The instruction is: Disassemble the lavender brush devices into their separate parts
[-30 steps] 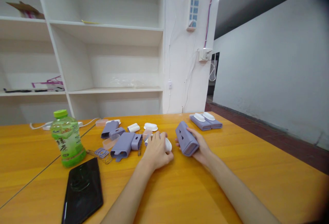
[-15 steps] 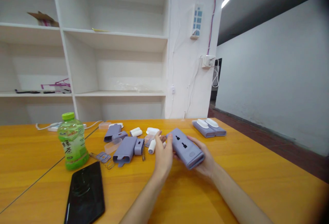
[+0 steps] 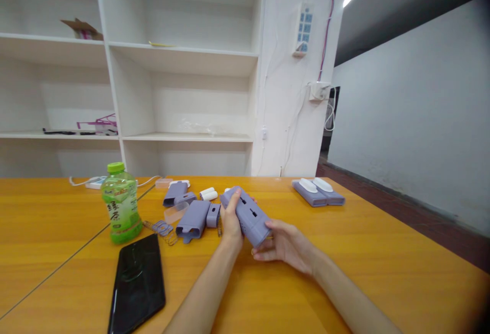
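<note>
Both my hands hold one purple plastic casing (image 3: pixel 249 216) with two dark slots, lifted a little above the orange table (image 3: pixel 344 262). My left hand (image 3: pixel 231 220) grips its upper left side, fingers wrapped round it. My right hand (image 3: pixel 286 244) supports its lower end from beneath, fingers curled under it. Just to the left lie several loose purple parts (image 3: pixel 193 218), a white roller (image 3: pixel 209 194) and a clear cover (image 3: pixel 175 212).
A green drink bottle (image 3: pixel 121 204) stands at the left, with a black phone (image 3: pixel 138 280) lying flat in front of it. Two assembled purple units with white tops (image 3: pixel 317 192) sit at the far right. White shelves (image 3: pixel 172 94) rise behind the table.
My left hand left the white part on the table and took hold of the purple casing. Both hands brought the casing up and to the left, closer to me.
</note>
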Demonstrator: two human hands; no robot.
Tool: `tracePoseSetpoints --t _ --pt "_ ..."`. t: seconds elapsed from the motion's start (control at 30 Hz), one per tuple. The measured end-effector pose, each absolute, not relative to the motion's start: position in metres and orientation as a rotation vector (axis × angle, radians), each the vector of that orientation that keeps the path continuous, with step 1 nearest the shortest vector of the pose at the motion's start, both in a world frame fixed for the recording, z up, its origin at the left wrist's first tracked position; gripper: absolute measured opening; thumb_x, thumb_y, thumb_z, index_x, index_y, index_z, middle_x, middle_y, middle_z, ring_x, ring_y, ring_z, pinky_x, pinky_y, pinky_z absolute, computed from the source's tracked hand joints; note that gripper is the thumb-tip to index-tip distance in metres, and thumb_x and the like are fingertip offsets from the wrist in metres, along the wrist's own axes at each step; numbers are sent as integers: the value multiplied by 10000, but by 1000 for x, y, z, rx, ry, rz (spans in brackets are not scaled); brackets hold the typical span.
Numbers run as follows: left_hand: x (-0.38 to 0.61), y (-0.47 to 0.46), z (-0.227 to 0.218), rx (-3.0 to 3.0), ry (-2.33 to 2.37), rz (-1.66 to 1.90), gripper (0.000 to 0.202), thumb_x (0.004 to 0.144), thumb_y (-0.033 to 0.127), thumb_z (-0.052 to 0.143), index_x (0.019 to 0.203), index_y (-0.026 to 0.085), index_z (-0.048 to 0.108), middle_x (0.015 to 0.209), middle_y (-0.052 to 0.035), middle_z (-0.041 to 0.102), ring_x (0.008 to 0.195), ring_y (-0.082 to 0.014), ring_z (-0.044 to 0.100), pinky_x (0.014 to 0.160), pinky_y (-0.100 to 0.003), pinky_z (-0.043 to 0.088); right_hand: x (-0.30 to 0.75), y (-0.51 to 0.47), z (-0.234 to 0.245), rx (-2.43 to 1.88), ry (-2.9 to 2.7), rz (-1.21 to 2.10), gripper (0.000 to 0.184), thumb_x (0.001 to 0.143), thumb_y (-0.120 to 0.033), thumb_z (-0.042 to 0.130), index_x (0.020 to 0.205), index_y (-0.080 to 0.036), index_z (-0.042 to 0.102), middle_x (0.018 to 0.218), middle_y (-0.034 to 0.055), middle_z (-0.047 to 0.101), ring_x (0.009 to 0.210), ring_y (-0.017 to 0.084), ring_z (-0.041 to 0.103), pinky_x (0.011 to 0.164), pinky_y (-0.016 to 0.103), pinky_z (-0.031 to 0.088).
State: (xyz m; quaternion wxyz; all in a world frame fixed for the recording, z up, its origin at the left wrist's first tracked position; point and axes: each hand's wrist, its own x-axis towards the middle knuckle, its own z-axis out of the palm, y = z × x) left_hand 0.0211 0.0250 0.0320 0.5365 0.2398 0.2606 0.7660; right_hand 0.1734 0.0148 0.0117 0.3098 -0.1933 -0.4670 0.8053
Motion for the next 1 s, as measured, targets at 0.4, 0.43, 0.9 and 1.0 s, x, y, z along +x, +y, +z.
tracePoseSetpoints --t 0.4,0.43,0.9,1.0 --pt "22 26 29 767 628 2024 506 766 357 762 1220 233 574 841 -22 711 694 -216 709 656 -359 572 163 17 2 -563 -1125 1966 307 861 -260 584 1159 -194 618 996 64 701 836 187 625 730 318 512" --pt "22 26 29 768 630 2035 509 768 349 762 1226 235 571 848 -23 710 692 -213 707 651 -354 571 163 17 2 -575 -1121 1957 308 855 -258 587 1155 -197 619 994 61 699 841 186 619 723 311 507" --pt "22 30 28 672 659 2127 418 768 418 736 1085 179 607 812 -35 693 678 -205 702 656 -352 573 161 19 -2 -558 -1062 1978 287 839 -275 613 1105 -175 659 985 65 704 818 174 609 724 294 488" --pt "24 28 30 668 652 2133 487 769 403 740 1182 204 576 835 -33 701 690 -205 709 667 -356 578 161 19 -5 -561 -1056 1971 285 837 -271 609 1102 -182 666 993 60 709 835 175 609 734 294 490"
